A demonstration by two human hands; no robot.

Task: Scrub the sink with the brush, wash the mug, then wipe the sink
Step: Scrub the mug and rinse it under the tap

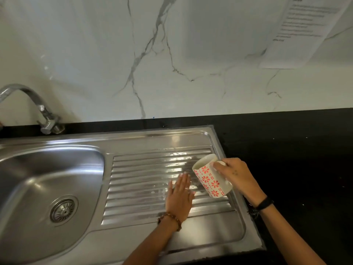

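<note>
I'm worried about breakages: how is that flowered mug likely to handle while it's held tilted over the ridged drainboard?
The mug looks like glazed ceramic, so probably rigid and chippable against the steel drainboard. The drainboard looks wet, so the glaze may be slippery. The right hand grips it near the rim, tilted; set on its side, it would likely roll.
</note>
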